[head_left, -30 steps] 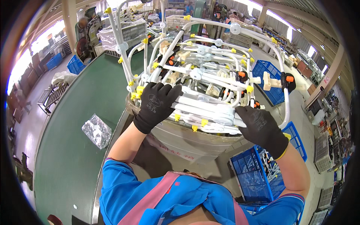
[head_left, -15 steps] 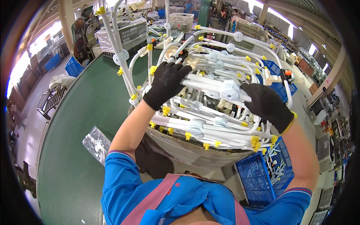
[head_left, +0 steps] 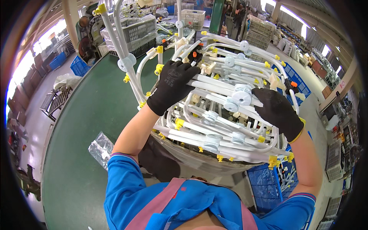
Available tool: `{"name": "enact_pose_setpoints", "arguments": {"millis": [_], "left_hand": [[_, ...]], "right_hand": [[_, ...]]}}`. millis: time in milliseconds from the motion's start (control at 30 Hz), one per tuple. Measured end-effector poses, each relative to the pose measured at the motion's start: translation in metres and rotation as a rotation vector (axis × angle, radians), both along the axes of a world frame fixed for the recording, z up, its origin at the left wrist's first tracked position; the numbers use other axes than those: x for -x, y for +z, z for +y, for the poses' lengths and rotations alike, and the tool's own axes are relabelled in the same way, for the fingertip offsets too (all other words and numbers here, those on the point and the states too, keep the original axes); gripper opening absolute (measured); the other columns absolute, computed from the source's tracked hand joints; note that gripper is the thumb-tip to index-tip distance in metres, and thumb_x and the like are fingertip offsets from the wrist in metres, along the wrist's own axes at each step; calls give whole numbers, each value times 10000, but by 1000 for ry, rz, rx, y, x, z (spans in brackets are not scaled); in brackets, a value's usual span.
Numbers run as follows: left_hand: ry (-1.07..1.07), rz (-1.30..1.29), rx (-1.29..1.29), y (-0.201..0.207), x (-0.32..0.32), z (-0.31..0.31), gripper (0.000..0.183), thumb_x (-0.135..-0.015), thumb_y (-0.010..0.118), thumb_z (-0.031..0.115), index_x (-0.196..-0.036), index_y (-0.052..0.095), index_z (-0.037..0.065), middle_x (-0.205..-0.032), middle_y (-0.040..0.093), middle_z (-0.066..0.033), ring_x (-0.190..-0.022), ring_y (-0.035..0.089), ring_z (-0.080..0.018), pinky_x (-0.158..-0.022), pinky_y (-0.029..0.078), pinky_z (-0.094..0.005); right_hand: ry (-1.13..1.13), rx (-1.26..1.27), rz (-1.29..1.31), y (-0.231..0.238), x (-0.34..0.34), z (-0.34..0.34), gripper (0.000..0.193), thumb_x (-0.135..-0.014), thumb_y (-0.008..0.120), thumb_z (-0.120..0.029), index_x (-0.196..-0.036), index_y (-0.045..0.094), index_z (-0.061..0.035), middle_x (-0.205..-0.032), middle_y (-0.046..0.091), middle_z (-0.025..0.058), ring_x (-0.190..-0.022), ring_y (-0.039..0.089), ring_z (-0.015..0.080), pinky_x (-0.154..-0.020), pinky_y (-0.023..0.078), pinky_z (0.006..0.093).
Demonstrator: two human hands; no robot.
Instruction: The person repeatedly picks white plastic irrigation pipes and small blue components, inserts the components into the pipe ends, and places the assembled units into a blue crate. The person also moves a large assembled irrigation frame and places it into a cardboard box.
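Note:
A folded frame of white tubes point(head_left: 214, 86) with a round, pale hub point(head_left: 242, 94) lies across the top of a pile of similar frames point(head_left: 214, 142). In its black glove, my left hand point(head_left: 174, 84) is closed around the tubes' left end. Also gloved in black, my right hand point(head_left: 278, 111) grips the tubes just right of the hub, its fingertips partly hidden. Yellow plastic end fittings point(head_left: 273, 161) stick out along the pile's near edge. Taller white tubes point(head_left: 124, 55) with yellow tips rise to the left of my left hand.
A green tabletop point(head_left: 76, 153) stretches along the left, with a clear plastic bag point(head_left: 101, 150) on it. Blue crates point(head_left: 264, 184) stand below the pile at right, small white parts inside. A plastic-wrapped grey crate point(head_left: 140, 32) sits at the table's far end.
The held tubes and hub look sharper and have come slightly nearer and to the right. Both hands keep their grip; the whole view has shifted a little.

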State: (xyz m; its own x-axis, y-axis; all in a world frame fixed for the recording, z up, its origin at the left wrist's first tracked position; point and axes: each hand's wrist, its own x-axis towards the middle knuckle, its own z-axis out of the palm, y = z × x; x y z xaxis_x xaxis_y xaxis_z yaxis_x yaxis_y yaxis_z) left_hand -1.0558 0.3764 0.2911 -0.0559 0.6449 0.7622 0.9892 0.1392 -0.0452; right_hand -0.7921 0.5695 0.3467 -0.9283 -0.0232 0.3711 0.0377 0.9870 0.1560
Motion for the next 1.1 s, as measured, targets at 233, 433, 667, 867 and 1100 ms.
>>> {"name": "enact_pose_setpoints", "arguments": {"millis": [233, 433, 667, 867, 1100], "left_hand": [[-256, -20, -37, 1, -5, -13, 542, -635, 797, 177, -1144, 621, 111, -1108, 634, -94, -1026, 582, -318, -872, 456, -414], [-413, -159, -92, 16, -33, -64, 614, -684, 801, 358, -1173, 604, 43, -1166, 605, -164, -1130, 559, -351, -956, 449, -432], [-115, 149, -56, 20, -79, -120, 619, -654, 701, 552, -1028, 687, 59, -751, 641, -54, -648, 627, -226, -621, 504, -343], [24, 295, -42, 20, -94, -149, 483, -582, 673, 296, -1013, 705, 81, -718, 613, -37, -618, 609, -208, -599, 489, -335], [154, 206, 144, 7, -77, -134, 593, -625, 717, 341, -1165, 615, 120, -827, 589, -36, -743, 600, -213, -676, 468, -361]], "right_hand": [[62, -159, 53, -9, -8, -6, 448, -728, 674, -84, -1159, 562, -35, -926, 624, 145, -857, 635, 286, -741, 516, 375], [-146, -388, -112, 9, -59, -48, 339, -767, 615, -116, -1098, 546, -83, -807, 574, 58, -745, 628, 210, -609, 477, 334], [-142, -177, -322, 49, -83, -117, 355, -779, 618, -114, -1114, 536, -33, -770, 557, 78, -589, 617, 212, -490, 460, 334], [-135, 19, -488, 65, -92, -139, 509, -702, 745, -145, -1154, 549, -15, -832, 605, 116, -666, 631, 259, -554, 474, 360], [193, -62, -165, 19, -49, -90, 351, -730, 676, -159, -1048, 558, -69, -796, 588, 96, -684, 638, 241, -570, 479, 369]]}}
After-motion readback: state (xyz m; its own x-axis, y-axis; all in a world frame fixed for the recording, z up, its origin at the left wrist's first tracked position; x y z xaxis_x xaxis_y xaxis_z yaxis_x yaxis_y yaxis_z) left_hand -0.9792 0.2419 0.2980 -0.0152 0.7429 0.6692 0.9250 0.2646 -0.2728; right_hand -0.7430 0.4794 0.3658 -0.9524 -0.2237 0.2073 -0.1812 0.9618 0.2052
